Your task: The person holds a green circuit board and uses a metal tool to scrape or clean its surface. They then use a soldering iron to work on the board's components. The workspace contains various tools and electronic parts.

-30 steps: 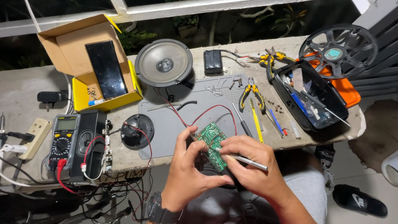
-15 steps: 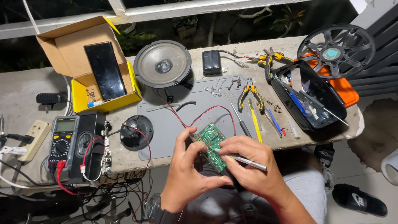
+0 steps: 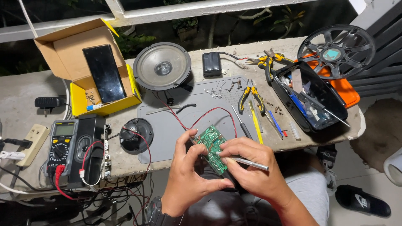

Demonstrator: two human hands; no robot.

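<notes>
Left hand: the left hand [image 3: 188,180] cups the green circuit board [image 3: 212,147] from below and from its left, thumb and fingers [image 3: 183,142] curled up around the near edge, pinching the board so that it hangs in the air, just off the front lip of the grey work mat [image 3: 192,121].

Right hand: the right hand [image 3: 251,167] lies over the board's right side, fingertips pressed together on a thin metal tool [image 3: 247,162]. The shaft sticks out to the right past the knuckles; the working end is hidden under the fingers, so I cannot tell where it touches.

Board: tilted, component side up, between both sets of fingers and above the person's lap.

Wires: red and black wires [image 3: 201,115] run from the board's far end, beyond the fingertips, across the mat towards the large round speaker [image 3: 162,67].

Risk, slip: the board is held only by a pinch. A push from the tool could twist it out of the left fingers, and it would fall to the lap or floor.

Risk, wires: lifting the board further towards the body could pull the leads taut and tear a joint.

Risk, tool tip: a skid across the green face may scratch tracks, bridge two points, or jab the left thumb close beside it.

Risk, clutter: the yellow-handled pliers [image 3: 251,94] and loose screwdrivers [image 3: 261,123] lie beyond the right knuckles; a swinging elbow might sweep them off.
</notes>
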